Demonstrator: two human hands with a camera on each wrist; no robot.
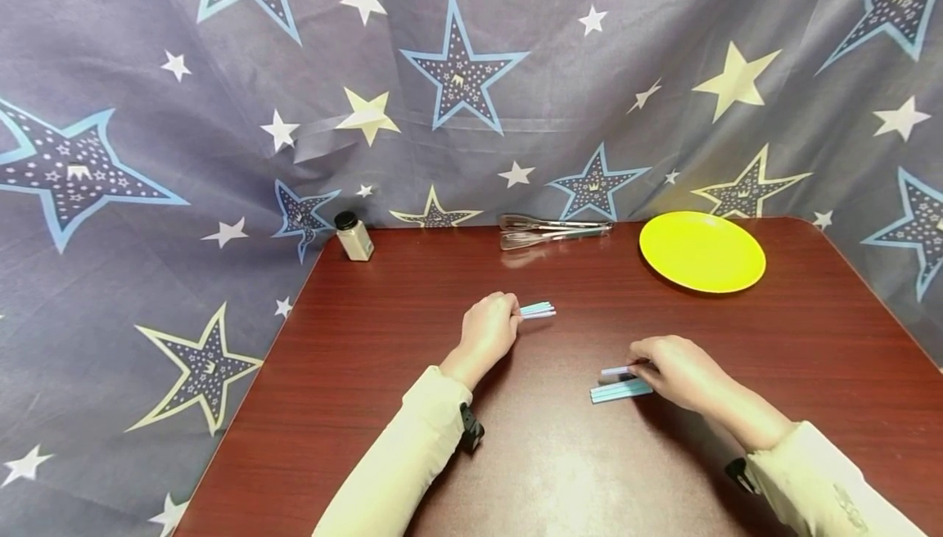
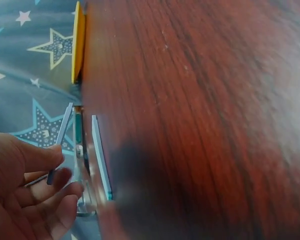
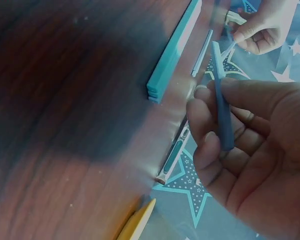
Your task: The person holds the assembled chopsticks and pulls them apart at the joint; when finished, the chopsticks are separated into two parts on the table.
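Observation:
My left hand (image 1: pixel 489 328) is at mid-table. In the left wrist view it pinches a thin grey-blue stick (image 2: pixel 66 121) between thumb and fingers. Light blue sticks (image 2: pixel 102 159) lie on the table beside that hand. My right hand (image 1: pixel 681 373), nearer the front and to the right, holds a lavender-blue stick (image 3: pixel 221 100) between thumb and fingers, tilted upward in the right wrist view. Below it, a small stack of teal sticks (image 1: pixel 620 390) lies on the table, its edges lined up. Part of the stack is hidden behind the right hand in the head view.
At the back right stands a yellow plate (image 1: pixel 703 252). Metal tongs (image 1: pixel 552 234) lie along the back edge, against the star-patterned curtain (image 1: pixel 471 169). A jar with a black lid (image 1: pixel 355 238) is at the back left of the brown table (image 1: pixel 354 324).

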